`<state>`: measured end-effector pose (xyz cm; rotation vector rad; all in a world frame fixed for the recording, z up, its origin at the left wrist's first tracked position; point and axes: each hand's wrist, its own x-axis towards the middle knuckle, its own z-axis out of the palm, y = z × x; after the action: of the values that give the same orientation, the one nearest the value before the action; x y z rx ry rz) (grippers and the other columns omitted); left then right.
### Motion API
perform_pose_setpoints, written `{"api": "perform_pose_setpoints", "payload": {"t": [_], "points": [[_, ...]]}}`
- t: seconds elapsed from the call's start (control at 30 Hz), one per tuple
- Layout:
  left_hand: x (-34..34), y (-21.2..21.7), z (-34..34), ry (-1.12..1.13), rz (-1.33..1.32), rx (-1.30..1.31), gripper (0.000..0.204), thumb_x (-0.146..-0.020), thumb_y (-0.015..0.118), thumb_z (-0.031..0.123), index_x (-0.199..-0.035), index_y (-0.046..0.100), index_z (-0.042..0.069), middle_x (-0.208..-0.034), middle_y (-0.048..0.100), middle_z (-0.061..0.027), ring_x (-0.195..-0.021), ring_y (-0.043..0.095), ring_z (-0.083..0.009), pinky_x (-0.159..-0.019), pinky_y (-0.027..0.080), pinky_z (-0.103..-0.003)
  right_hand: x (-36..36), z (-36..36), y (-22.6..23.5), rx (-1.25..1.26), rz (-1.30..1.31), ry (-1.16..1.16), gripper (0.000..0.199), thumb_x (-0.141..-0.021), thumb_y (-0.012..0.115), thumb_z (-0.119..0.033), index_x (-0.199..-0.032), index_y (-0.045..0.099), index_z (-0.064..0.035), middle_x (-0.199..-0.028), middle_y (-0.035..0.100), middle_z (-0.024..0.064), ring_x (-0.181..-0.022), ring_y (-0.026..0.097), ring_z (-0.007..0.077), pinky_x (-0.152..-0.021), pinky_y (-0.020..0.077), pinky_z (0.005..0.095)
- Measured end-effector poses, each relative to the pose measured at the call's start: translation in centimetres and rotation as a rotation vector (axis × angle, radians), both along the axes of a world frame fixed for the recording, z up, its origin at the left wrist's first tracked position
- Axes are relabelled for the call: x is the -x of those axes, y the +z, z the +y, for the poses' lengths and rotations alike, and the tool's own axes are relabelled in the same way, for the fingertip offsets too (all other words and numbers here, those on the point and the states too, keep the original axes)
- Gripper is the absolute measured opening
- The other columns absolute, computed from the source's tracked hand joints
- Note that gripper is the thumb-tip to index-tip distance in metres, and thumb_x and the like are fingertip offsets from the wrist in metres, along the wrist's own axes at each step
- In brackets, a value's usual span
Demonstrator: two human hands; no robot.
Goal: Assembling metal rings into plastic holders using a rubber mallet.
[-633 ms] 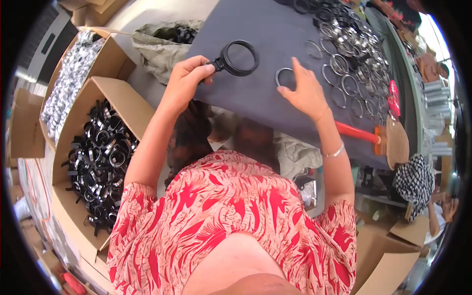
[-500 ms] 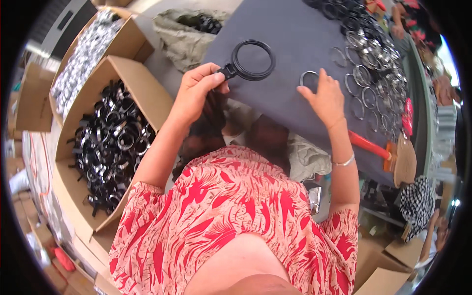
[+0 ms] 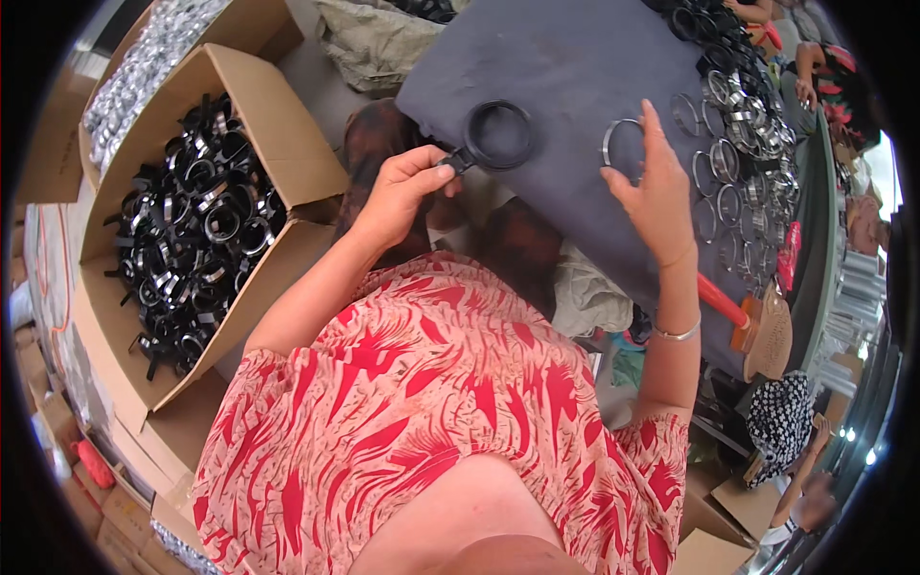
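Left hand [image 3: 402, 192] pinches the black ring clamp [image 3: 496, 137] by its tab over the tabletop's [image 3: 575, 67] near edge — right hand [image 3: 656, 187], fingers loosely spread, touches the metal ring [image 3: 621, 144] just right of it.

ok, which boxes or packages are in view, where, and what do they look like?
Open cardboard box: person's left, brown, full of black rings.
Second cardboard box: top left behind it, brown, holding silvery parts.
Flat cardboard: bottom right, brown.
No labels, signs or screens visible.
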<state>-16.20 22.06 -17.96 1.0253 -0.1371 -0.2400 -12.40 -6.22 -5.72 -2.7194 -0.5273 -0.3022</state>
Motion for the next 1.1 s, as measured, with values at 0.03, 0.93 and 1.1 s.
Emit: {"api": "perform_pose_setpoints", "payload": {"t": [0.03,0.93,1.1], "points": [[0.0,-0.1,-0.4,0.018,-0.019,-0.024,0.015,-0.088,0.058,0.017,-0.083,0.060,0.003,-0.075,0.060,-0.0025,-0.073,0.054,-0.0099,-0.072,0.042,-0.025,0.3,-0.1,0.0,-0.017,-0.033,0.021,0.083,-0.068,0.072,-0.016,-0.139,0.031,-0.0026,-0.122,0.053,0.0202,-0.104,0.054,0.0361,-0.089,0.0445,0.0400],[-0.2,1.3,0.2,0.006,-0.005,-0.225,0.019,-0.089,0.060,0.021,-0.087,0.063,0.002,-0.074,0.057,0.0021,-0.070,0.049,-0.0051,-0.064,0.039,-0.020,-3.2,8.7,1.7,0.054,0.140,0.645,0.059,-0.067,0.060,-0.003,-0.124,0.045,0.0025,-0.126,0.047,0.0160,-0.114,0.046,0.0340,-0.094,0.0424,0.0392],[-0.2,1.6,0.3,-0.008,0.022,-0.251,0.020,-0.090,0.060,0.022,-0.087,0.062,0.002,-0.074,0.058,0.0007,-0.071,0.051,-0.0067,-0.067,0.041,-0.022,-3.4,9.1,1.5,0.126,0.129,0.675,0.058,-0.066,0.061,-0.003,-0.122,0.045,0.0023,-0.122,0.048,0.0153,-0.112,0.048,0.0333,-0.091,0.0441,0.0386]]}}
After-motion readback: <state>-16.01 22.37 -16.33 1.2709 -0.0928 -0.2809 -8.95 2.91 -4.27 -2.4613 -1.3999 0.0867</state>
